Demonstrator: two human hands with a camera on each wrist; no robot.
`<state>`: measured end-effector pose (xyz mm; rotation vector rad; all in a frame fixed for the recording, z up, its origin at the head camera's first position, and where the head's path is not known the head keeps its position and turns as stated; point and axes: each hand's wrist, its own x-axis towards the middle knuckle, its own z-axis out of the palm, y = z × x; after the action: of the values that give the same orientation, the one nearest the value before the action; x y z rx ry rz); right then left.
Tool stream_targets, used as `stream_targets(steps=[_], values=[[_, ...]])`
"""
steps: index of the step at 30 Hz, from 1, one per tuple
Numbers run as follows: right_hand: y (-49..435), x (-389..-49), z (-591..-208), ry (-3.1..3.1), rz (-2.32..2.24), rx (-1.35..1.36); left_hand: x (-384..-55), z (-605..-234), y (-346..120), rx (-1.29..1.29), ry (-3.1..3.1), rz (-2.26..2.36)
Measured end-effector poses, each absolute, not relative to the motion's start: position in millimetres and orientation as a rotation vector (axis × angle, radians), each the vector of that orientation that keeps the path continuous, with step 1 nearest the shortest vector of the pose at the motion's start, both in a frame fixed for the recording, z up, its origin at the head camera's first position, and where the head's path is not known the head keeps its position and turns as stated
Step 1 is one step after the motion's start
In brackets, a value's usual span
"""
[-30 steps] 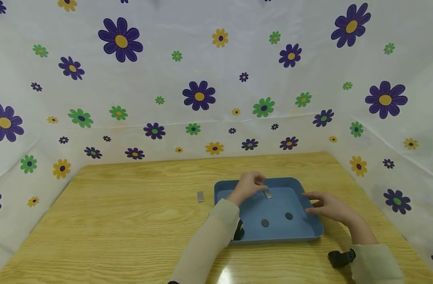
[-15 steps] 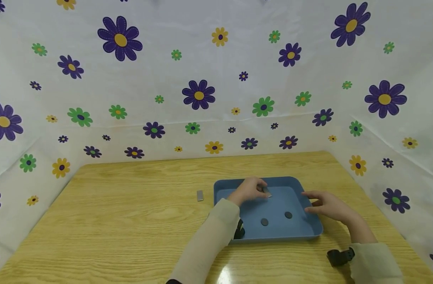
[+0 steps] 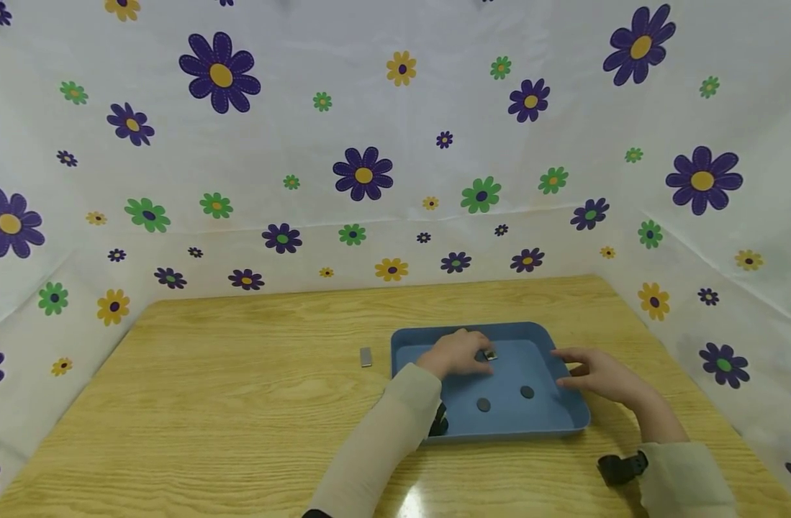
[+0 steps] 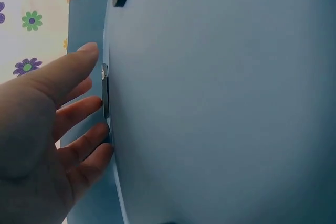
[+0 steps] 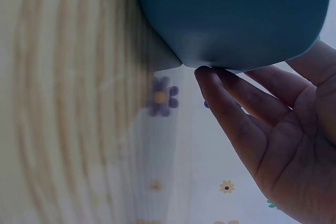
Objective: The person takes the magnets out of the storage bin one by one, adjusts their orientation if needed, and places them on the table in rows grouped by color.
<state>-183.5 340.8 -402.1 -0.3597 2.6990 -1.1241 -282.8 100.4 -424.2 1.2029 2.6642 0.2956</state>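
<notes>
My left hand point(image 3: 460, 354) is inside the blue tray point(image 3: 507, 423), its thumb and fingers spread apart. Near its fingertips a small flat rectangular silver piece point(image 3: 491, 355) lies on the tray floor. In the left wrist view this piece point(image 4: 106, 92) shows edge-on, between the thumb and fingers; whether a finger touches it I cannot tell. At the tray's right side, my right hand point(image 3: 596, 373) rests its nearly straight fingers against the outer wall, as the right wrist view also shows. Two dark grey discs, a left one point(image 3: 484, 405) and a right one point(image 3: 527, 392), lie in the tray.
Left of the tray, a second silver rectangular piece point(image 3: 365, 357) lies on the wooden table point(image 3: 252, 403). A white cloth point(image 3: 291, 137) printed with flowers stands around the back and sides of the table.
My left hand pinched the silver piece over the tray, lowered it and let it go; the thumb and fingers have since spread. My right hand has stayed at the tray's side.
</notes>
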Motion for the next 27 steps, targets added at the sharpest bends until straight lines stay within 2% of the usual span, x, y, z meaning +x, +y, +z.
stream_targets(steps=[10,27], values=[[340.5,-184.0,-402.4,2.704,-1.116,-0.369,-281.2,-425.6,102.5,1.228,2.668,0.115],[339.9,-183.6,-402.0,2.705,-1.107,-0.364,-281.3,-425.3,100.5,1.255,2.663,0.141]])
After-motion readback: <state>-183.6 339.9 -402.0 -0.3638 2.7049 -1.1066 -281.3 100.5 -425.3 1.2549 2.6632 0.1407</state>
